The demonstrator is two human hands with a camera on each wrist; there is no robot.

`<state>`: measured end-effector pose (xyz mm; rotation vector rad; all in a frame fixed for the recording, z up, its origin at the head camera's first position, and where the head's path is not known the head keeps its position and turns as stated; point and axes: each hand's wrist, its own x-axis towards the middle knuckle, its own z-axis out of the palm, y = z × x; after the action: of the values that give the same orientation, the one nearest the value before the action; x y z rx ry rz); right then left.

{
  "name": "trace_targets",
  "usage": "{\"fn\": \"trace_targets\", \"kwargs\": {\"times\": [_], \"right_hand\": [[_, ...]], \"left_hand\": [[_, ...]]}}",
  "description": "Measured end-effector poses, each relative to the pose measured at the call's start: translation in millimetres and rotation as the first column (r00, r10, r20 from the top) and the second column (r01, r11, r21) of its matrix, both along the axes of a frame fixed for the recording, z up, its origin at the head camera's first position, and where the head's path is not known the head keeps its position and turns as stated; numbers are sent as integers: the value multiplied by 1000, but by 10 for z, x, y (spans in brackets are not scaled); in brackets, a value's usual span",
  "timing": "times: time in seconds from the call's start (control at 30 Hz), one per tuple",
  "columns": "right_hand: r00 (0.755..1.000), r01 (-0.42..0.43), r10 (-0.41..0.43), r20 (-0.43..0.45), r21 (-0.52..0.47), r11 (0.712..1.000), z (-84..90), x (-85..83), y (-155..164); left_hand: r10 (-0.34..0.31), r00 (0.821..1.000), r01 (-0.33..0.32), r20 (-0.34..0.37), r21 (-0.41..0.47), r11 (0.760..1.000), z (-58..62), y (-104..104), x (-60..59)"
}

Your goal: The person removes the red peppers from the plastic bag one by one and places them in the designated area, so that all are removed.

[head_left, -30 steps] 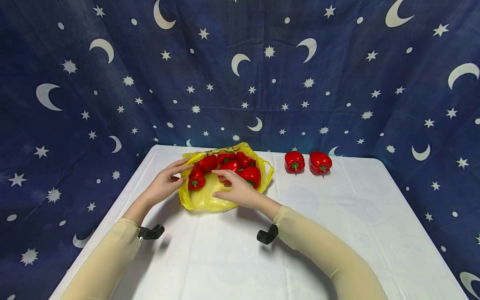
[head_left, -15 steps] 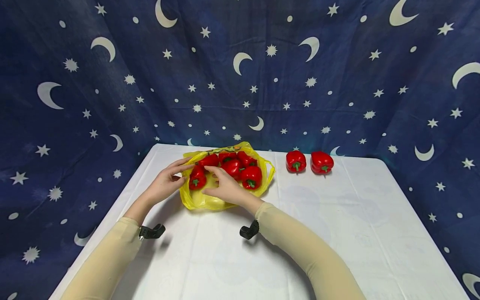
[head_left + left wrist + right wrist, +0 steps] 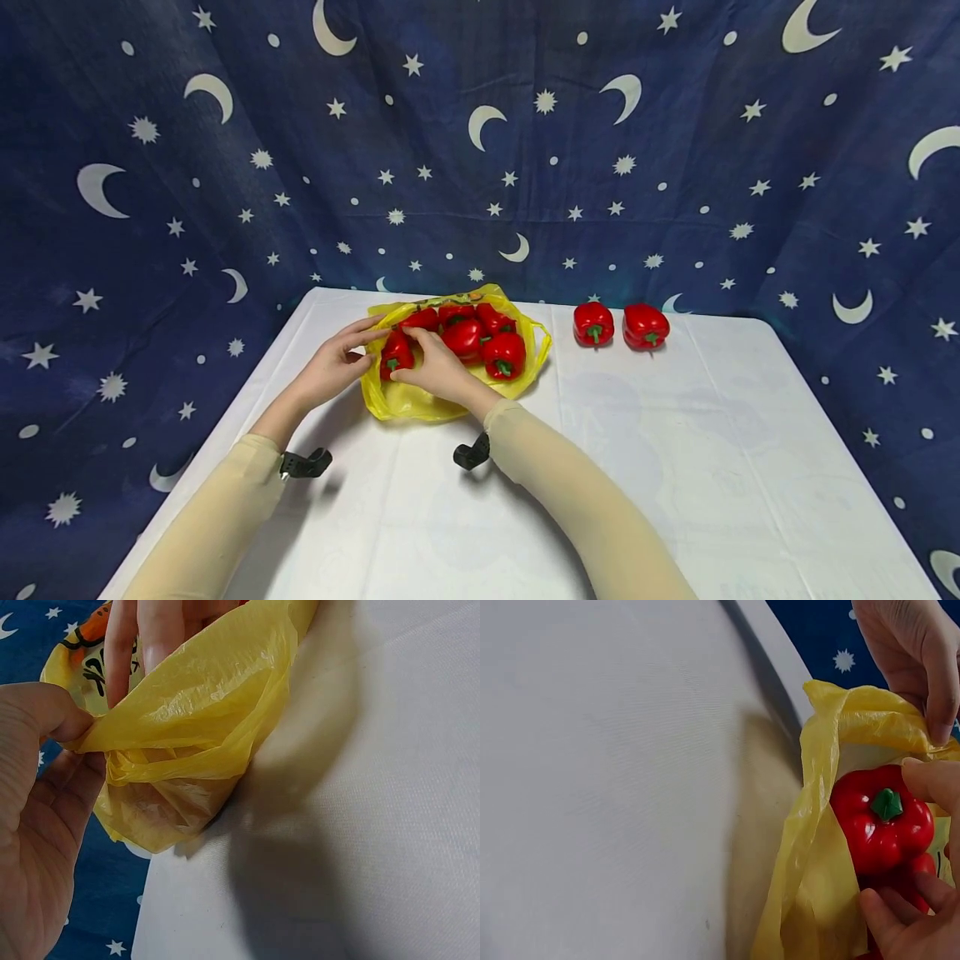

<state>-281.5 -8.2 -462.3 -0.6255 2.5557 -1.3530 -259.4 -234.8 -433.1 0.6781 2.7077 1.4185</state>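
Observation:
A yellow plastic bag point(image 3: 405, 408) lies with its mouth wide on the table, several red bell peppers inside. My left hand point(image 3: 333, 363) pinches the bag's rim at its left side; the left wrist view shows thumb and fingers on the yellow film point(image 3: 202, 697). My right hand point(image 3: 442, 367) is inside the bag mouth, its thumb and fingers spread around the leftmost bell pepper point(image 3: 394, 357). In the right wrist view, the thumb reaches the edge of that bell pepper point(image 3: 877, 832), with a small gap at the lower fingers point(image 3: 885, 915).
Two more red bell peppers, one point(image 3: 593, 325) beside the other point(image 3: 645, 327), stand at the back right of the white-covered table point(image 3: 660, 467). A dark blue cloth point(image 3: 435, 150) with moons and stars hangs behind the table and at its sides.
My right hand has moved left across the bag to the leftmost bell pepper. The left hand stays at the rim. The bell peppers keep their places.

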Motion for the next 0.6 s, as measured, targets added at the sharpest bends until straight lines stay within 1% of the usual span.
{"fn": "trace_targets", "kwargs": {"times": [0.23,0.47,0.6], "right_hand": [[999,35,-35,23,22,999,-52,-44,-107],[998,58,-58,-25,17,998,-173,-78,-166],[998,60,-59,-32,31,998,-188,-78,-181]], "left_hand": [[6,1000,-6,-5,0,1000,-2,3,-4],[-2,1000,2,-12,3,1000,-36,-8,15],[-5,1000,6,-27,8,1000,-38,-15,20]]}}
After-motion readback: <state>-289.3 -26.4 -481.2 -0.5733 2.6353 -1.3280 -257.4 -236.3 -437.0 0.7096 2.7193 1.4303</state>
